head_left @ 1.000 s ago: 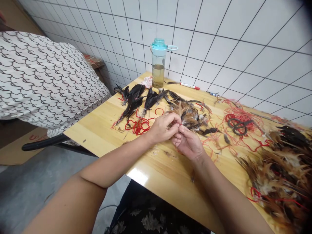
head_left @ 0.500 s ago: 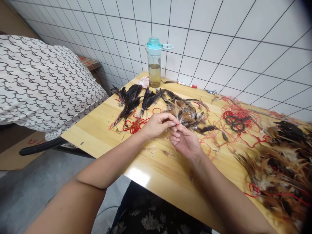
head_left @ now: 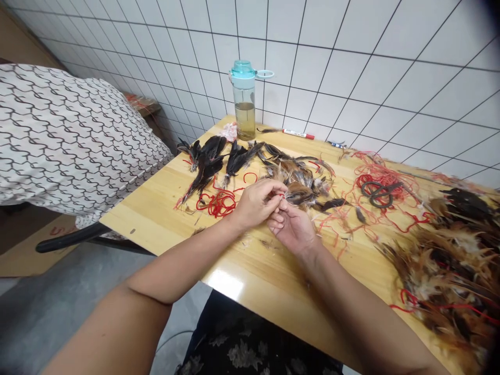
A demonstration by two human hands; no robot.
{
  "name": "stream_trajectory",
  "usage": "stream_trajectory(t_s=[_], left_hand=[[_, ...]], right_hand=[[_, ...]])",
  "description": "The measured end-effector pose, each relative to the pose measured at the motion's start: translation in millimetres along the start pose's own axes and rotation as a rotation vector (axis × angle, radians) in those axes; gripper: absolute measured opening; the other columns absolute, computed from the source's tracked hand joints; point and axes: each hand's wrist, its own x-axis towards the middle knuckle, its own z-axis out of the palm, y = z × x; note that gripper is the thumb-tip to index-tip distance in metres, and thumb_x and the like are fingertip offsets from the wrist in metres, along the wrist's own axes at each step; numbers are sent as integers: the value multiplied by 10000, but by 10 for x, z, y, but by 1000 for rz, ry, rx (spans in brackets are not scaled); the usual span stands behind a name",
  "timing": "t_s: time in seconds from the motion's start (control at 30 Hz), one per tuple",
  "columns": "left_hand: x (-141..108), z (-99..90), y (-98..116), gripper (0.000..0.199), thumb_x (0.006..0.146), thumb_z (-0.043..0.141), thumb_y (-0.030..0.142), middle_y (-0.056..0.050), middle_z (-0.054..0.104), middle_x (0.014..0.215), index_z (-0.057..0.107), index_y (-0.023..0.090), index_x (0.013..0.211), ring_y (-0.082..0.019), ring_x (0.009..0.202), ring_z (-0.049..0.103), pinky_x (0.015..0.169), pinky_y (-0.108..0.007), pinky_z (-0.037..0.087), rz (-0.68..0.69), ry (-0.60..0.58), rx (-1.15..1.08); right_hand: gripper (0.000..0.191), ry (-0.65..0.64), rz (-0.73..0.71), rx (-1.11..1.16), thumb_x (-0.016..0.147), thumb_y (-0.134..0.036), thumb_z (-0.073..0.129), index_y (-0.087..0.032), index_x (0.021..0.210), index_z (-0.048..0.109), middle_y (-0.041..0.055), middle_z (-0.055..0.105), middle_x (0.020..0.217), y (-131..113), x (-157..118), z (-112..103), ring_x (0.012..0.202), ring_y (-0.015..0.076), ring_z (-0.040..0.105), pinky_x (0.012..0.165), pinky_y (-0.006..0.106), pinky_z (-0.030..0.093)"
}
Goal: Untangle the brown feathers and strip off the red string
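My left hand [head_left: 258,203] is closed in a pinch above the table, its thumb and forefinger at a small bit of red string [head_left: 282,196]. Palm up, my right hand [head_left: 294,228] meets it there, fingers curled and thumb pinched on the same bit; anything else between the fingertips is hidden. Just beyond the hands lies a pile of brown and white feathers [head_left: 299,182]. Left of them are a tangle of red string [head_left: 219,202] and bunches of black feathers [head_left: 209,165].
Black scissors [head_left: 378,195] lie on loose red threads [head_left: 375,169] to the right. A heap of brown feathers [head_left: 449,276] covers the table's [head_left: 250,281] right end. Along the tiled wall stand a water bottle [head_left: 245,107] and a red-and-white marker [head_left: 297,134].
My left hand has rolled over slightly, its fingers curling more above the right fingertips. The right hand has shifted a little left. The view has moved slightly.
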Motion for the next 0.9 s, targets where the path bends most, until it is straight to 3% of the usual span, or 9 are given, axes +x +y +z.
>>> stream_trajectory(t_s=[0.23, 0.47, 0.63, 0.9], left_hand=[[-39, 71, -3, 113, 847, 518, 109, -26, 651, 838, 609, 167, 880, -110, 808, 605, 753, -223, 478, 59, 70, 78], [-22, 78, 11, 108, 850, 503, 106, -36, 629, 833, 594, 164, 858, -126, 819, 577, 771, -257, 471, 58, 27, 30], [-32, 89, 42, 78, 825, 545, 125, -22, 639, 823, 604, 169, 851, -118, 797, 589, 759, -254, 474, -75, 9, -108], [-67, 159, 14, 72, 784, 620, 189, -19, 637, 818, 582, 153, 833, -86, 708, 598, 650, -204, 485, -447, -44, -537]], right_hand=[[173, -25, -13, 16, 803, -89, 512, -165, 657, 461, -56, 448, 553, 2, 6, 12, 430, 41, 378, 401, 152, 296], [184, 5, -9, 42, 816, -78, 461, -161, 652, 455, -53, 444, 540, 4, -16, 38, 417, 41, 362, 390, 148, 280], [168, 47, -26, 47, 782, -55, 457, -159, 650, 463, -56, 435, 527, 5, -37, 65, 406, 38, 355, 381, 141, 266], [147, 111, -36, 59, 748, -48, 456, -160, 653, 455, -63, 422, 509, 33, 6, 42, 389, 33, 341, 369, 135, 245]])
